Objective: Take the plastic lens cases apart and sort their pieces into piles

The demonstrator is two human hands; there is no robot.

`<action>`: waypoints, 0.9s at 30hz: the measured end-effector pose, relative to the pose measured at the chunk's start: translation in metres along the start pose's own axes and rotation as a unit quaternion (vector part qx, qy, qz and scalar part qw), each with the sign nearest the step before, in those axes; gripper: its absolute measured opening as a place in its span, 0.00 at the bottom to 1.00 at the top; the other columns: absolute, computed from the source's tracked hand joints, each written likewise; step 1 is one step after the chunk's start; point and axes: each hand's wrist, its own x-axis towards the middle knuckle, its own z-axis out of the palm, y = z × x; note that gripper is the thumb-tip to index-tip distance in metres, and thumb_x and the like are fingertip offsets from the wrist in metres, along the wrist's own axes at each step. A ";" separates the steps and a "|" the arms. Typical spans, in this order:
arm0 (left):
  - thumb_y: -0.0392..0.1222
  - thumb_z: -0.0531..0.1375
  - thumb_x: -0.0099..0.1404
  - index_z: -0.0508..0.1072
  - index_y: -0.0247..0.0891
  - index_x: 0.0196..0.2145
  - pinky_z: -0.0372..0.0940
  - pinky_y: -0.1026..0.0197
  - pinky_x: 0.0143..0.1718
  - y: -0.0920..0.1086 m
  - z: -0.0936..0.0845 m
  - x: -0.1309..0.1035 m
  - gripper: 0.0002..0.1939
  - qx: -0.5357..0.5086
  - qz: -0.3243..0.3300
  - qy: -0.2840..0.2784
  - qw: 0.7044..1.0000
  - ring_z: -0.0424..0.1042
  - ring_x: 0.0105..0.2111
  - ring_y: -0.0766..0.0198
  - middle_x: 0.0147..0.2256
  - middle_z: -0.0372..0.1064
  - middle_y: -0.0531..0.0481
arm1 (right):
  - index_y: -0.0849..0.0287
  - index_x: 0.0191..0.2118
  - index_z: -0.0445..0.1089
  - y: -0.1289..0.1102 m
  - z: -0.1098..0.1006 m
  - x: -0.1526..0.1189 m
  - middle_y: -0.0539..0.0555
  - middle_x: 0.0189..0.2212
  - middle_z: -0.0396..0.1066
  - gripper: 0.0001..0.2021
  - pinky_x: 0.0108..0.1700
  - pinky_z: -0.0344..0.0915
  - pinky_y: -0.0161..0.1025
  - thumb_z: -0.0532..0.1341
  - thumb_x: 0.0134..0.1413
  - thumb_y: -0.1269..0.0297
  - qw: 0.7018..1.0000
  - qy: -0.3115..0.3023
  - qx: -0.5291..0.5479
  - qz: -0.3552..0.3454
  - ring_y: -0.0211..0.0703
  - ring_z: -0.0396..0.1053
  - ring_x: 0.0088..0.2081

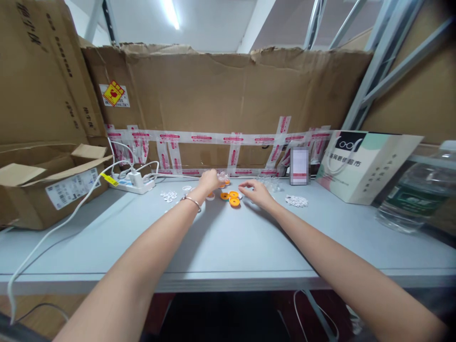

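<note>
Our left hand (209, 181) is at a clear piece (223, 176) near the back of the desk (242, 247); its fingertips are hidden, so we cannot tell whether they grip it. Our right hand (257, 192) is partly open, its fingers loosely curved just beside the orange discs (234, 202), and we make out nothing in its hold. The discs lie between our hands, some partly covered by the left one. Behind our right hand are more clear parts (273, 184), partly blocked by it. White pieces (296, 201) lie to its right, near an upright phone (299, 165), with a paper bag (359, 168) and a water bottle (409, 199) farther right. On the left, a power strip (144, 186) sits beside an open box (30, 202), and a white cable (53, 229) crosses the desk's left side and front edge. A cardboard panel (213, 90) walls off the back.
</note>
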 end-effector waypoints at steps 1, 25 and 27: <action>0.52 0.61 0.50 0.69 0.31 0.37 0.62 0.59 0.36 0.002 0.004 0.004 0.22 0.001 -0.016 -0.010 1.000 0.69 0.42 0.49 0.40 0.70 0.33 | 0.60 0.33 0.71 0.001 0.000 0.000 0.55 0.36 0.71 0.09 0.44 0.60 0.41 0.57 0.47 0.63 1.000 0.000 0.001 -0.002 0.43 0.66 0.40; 0.50 0.61 0.48 0.69 0.36 0.28 0.58 0.65 0.25 -0.002 -0.031 -0.020 0.15 -0.065 0.072 -0.080 0.992 0.70 0.30 0.61 0.29 0.71 0.48 | 0.60 0.32 0.71 -0.014 -0.007 -0.004 0.55 0.37 0.71 0.08 0.46 0.59 0.40 0.58 0.48 0.63 0.999 0.003 0.026 -0.033 0.43 0.65 0.42; 0.48 0.60 0.50 0.67 0.36 0.30 0.58 0.66 0.24 -0.010 -0.044 -0.040 0.14 -0.129 0.127 -0.149 0.972 0.69 0.28 0.65 0.29 0.71 0.50 | 0.60 0.33 0.71 -0.024 -0.010 -0.008 0.56 0.38 0.71 0.09 0.47 0.58 0.40 0.58 0.48 0.62 0.998 0.001 0.040 -0.052 0.43 0.66 0.42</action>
